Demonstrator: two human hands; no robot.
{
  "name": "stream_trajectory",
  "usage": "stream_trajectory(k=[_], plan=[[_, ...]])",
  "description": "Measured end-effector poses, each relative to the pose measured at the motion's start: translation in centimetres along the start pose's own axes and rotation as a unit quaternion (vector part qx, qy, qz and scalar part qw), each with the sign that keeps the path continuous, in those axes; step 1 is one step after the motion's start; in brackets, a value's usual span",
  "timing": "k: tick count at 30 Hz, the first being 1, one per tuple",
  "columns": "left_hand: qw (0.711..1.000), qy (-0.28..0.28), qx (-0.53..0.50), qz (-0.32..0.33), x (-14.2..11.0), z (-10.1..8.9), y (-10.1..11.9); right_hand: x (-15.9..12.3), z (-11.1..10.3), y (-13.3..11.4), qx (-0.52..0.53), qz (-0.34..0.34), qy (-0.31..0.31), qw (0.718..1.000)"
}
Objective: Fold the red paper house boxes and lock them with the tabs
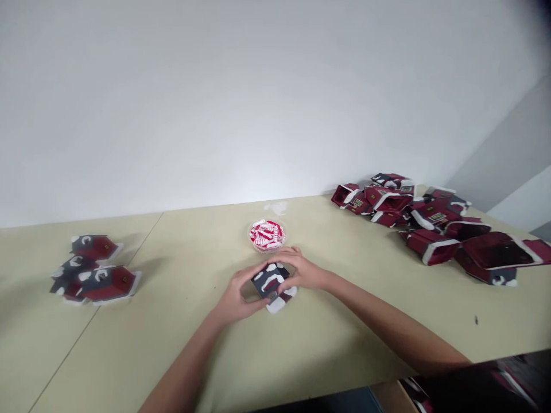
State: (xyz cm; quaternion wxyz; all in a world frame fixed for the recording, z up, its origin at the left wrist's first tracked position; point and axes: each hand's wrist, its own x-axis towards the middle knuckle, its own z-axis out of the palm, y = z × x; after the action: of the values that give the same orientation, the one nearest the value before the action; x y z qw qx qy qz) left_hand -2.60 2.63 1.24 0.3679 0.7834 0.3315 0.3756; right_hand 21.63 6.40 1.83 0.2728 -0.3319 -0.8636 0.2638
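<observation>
Between my two hands is a small model house (271, 276) with a dark grey top, dark red parts and white snow-like trim. My left hand (236, 299) curves around its left side, thumb and fingers closed on the edges. My right hand (303, 271) grips it from the right, with the fingers over the far edge and the thumb on the near side. Part of the house is covered by my fingers. Just beyond my hands stands a clear round tub (267, 249) filled with small red and white pieces (267, 233).
Several similar model houses (107, 285) are grouped on the left of the pale table (172, 338). A larger heap of dark red ones (437, 246) lies at the right. A white wall (215, 103) rises behind. An open box (394, 397) sits at the bottom right edge.
</observation>
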Motion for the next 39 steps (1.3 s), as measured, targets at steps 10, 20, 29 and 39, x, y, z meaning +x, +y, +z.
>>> stream_trajectory(k=[10, 20, 29, 39], plan=[[0.994, 0.092, 0.047, -0.039, 0.5, -1.3, -0.4, 8.1, -6.8, 2.0, -0.273, 0.192, -0.082, 0.939], [0.995, 0.086, 0.053, -0.02, -0.1, -1.2, -2.2, 9.6, -5.8, 1.1, -0.324, 0.223, -0.143, 0.908], [0.999, 0.021, -0.025, 0.043, 0.2, -0.8, -2.1, 9.9, -5.4, 1.6, -0.256, 0.204, -0.133, 0.935], [0.998, 0.055, 0.015, 0.038, 0.1, -0.6, -2.4, 10.0, -3.8, 1.1, -0.213, 0.2, -0.051, 0.955]])
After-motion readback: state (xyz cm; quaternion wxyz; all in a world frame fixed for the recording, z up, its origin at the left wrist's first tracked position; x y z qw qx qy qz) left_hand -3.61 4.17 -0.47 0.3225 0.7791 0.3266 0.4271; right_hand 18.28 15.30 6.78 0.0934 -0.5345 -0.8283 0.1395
